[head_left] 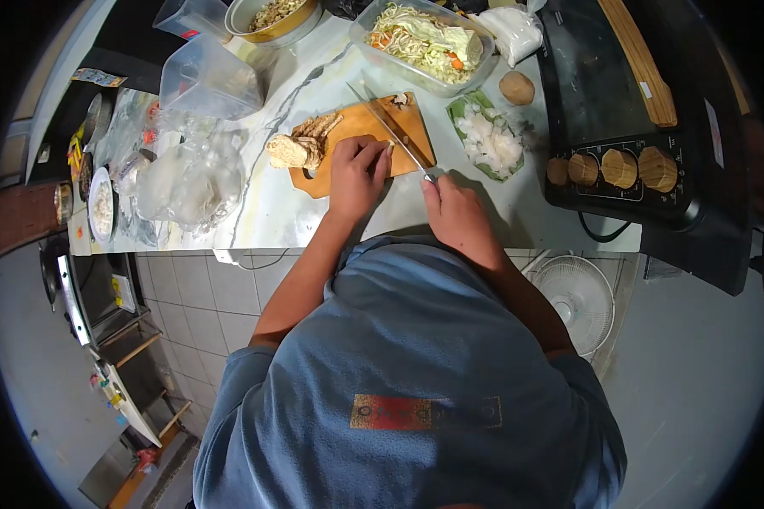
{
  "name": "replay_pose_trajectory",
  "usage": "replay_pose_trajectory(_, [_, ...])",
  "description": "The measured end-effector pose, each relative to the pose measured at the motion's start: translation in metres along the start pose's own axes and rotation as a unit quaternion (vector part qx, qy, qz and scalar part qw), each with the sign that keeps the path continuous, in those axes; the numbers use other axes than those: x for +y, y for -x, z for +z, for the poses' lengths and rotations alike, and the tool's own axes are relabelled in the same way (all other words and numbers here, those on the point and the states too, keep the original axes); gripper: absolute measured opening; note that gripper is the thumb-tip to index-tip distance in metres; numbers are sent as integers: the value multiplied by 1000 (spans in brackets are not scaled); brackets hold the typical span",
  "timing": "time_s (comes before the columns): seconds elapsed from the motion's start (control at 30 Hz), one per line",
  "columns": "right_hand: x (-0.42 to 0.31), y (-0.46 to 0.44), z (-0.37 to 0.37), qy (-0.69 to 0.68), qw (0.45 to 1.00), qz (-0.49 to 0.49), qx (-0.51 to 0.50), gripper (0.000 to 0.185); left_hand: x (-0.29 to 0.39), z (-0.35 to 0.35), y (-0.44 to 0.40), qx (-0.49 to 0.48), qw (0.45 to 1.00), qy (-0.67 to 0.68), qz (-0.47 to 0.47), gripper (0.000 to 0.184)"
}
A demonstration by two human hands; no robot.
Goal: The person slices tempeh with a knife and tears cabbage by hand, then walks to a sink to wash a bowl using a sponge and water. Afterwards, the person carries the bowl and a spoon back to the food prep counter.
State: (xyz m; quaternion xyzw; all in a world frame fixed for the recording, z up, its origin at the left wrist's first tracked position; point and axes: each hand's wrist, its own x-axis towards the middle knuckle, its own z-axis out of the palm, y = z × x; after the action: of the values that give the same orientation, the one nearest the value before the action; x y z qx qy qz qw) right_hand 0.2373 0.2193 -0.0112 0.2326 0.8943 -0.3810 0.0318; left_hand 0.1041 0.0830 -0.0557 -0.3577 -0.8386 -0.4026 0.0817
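My right hand [460, 216] grips the handle of a kitchen knife [392, 129], whose long blade lies slantwise over the orange-brown cutting board [412, 127]. My left hand [358, 176] rests on the board just left of the blade, fingers bent and pressed together. What they hold is mostly hidden; a small pale bit shows near the fingertips. On the board's left end sits a pale tan food lump [293, 153] with brown cut pieces [318, 127] behind it. A small dark scrap [401, 100] lies by the board's far edge.
Behind the board stands a clear tub of noodles and shredded vegetables [429, 42]. To the right are white pieces on a green leaf [491, 140], a round brown object [516, 87] and a black cooker [620, 170]. Plastic bags [191, 182] and a clear container [208, 81] stand left.
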Motion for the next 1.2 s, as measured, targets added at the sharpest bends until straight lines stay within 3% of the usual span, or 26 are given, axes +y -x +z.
replay_pose_trajectory(0.73, [4, -7, 13, 35, 998, 33, -46, 37, -4, 2, 1, 4, 1000, -1, 5, 9])
replay_pose_trajectory(1.13, [5, -6, 14, 89, 996, 13, -14, 34, -3, 2, 1, 3, 1000, 0, -9, 10])
replay_pose_trajectory(1.2, [8, -1, 11, 97, 994, 45, -18, 33, -4, 1, 0, 7, 1000, 2, -5, 11])
